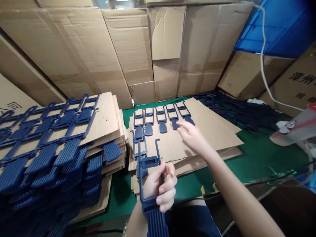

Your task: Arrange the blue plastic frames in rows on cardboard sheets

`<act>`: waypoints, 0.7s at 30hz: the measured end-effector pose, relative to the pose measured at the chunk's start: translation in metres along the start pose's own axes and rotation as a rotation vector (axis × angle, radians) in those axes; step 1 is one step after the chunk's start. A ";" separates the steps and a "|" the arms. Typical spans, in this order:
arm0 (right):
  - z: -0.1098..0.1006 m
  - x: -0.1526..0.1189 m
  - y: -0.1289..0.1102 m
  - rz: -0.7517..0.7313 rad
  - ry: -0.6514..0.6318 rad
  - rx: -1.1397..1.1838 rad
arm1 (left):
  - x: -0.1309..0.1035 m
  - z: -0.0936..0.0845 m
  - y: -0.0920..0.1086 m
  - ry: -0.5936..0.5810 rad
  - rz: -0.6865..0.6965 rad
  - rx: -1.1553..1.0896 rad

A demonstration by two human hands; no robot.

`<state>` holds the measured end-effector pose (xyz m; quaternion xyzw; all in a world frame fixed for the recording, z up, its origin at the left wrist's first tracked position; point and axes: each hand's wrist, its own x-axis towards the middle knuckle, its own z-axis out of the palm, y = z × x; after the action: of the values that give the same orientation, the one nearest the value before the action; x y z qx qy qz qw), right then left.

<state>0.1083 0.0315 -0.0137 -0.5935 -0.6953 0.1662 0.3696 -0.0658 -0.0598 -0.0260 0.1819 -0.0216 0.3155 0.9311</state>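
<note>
My left hand (161, 189) is closed around one side bar of a dark blue plastic frame (150, 162), holding it up near me. This frame has two long arms, a crossbar with a slot and a ribbed paddle-shaped end pointing down. My right hand (194, 138) reaches over the cardboard sheet (204, 128) with its fingers stretched out. Its fingertips are beside the paddle ends of similar frames (161, 115) lying in a row; whether they touch one is unclear. Another such frame (139, 144) lies partly behind the held one.
To the left, tall layers of cardboard (108, 118) carry many blue frames (66, 121) with overhanging paddles. A dark pile of parts (229, 112) covers the green table (261, 154) at the back right. Cardboard walls (125, 42) rise behind; a white cable (263, 49) hangs at right.
</note>
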 end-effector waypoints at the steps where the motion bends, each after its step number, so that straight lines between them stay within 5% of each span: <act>1: -0.001 -0.022 -0.008 -0.020 0.025 0.125 | 0.004 -0.001 -0.001 0.039 0.033 0.010; 4: 0.005 -0.093 -0.025 -0.016 0.105 0.333 | 0.021 -0.008 -0.006 0.298 0.229 0.132; 6: 0.013 -0.131 -0.032 0.000 -0.009 0.452 | 0.035 -0.011 -0.011 0.533 0.357 0.311; 9: 0.024 -0.156 -0.037 0.064 -0.087 0.537 | 0.057 -0.008 -0.016 0.748 0.509 0.858; 11: 0.029 -0.155 -0.035 0.146 -0.020 0.551 | 0.068 -0.001 -0.013 0.709 0.424 1.209; 16: 0.028 -0.133 -0.004 0.313 0.332 0.771 | 0.083 0.014 0.023 0.471 -0.170 1.722; 18: 0.025 -0.127 0.011 0.373 0.451 0.898 | 0.089 0.010 0.037 0.639 -0.125 2.026; 21: 0.023 -0.124 0.026 0.446 0.501 1.062 | 0.099 -0.008 0.050 1.064 -0.154 2.354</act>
<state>0.1129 -0.0752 -0.0860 -0.4807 -0.2697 0.4178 0.7222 -0.0167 0.0373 -0.0018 0.7409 0.6488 0.1240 0.1219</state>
